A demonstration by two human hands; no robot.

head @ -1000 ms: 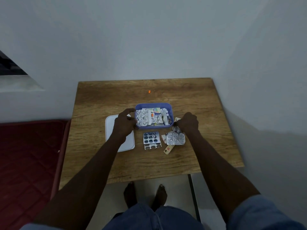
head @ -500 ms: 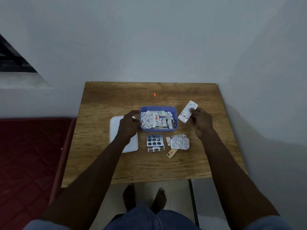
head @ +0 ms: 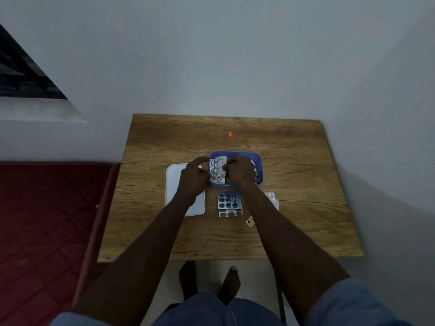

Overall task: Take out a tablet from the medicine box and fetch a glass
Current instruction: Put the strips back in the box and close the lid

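Note:
The blue medicine box stands in the middle of the wooden table, partly hidden by my hands. A silver blister strip is held upright over the box's left half. My right hand grips its right edge. My left hand touches its left edge with the fingertips. A small orange tablet lies alone on the table behind the box. No glass is in view.
The box's white lid lies left of it under my left wrist. Dark blister packs, a silver pack and a small sachet lie in front. A red mattress is left of the table.
My right hand carried the silver strip from the right of the box leftward over the box. My left hand rose from the box rim to meet the strip.

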